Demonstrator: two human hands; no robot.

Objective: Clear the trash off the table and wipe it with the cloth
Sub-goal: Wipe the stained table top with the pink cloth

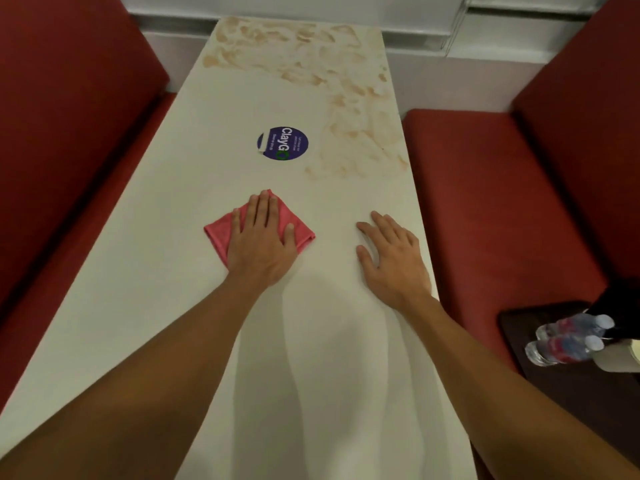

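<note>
Cloth (218, 233), pink and folded into a small square, lies flat on the white table (156, 237) just below the middle of the frame, with one corner pointing toward the round purple sticker (283, 143) above it. The person's left hand (263, 237) presses down on it with straight, slightly spread fingers; nothing is curled round or pinched, so the cloth is held only by palm pressure. The right hand (391, 258) rests flat on bare tabletop to the right of centre, well apart from the cloth, its fingers loosely spread and holding nothing. The cloth looks soft, light and limp, likely to bunch or unfold if dragged by one corner, so a flat palm over its middle seems the best hold. That spreads the pressure and keeps the fold together as it slides. Whether it is damp cannot be told from this view. Brown smears (353, 147) cover the upper centre and upper right of the table, so the wiping there is judged not yet done. No trash shows on the tabletop, while two plastic bottles (564, 341) lie off it at the lower right edge. Red benches (485, 202) flank the table on both sides.
</note>
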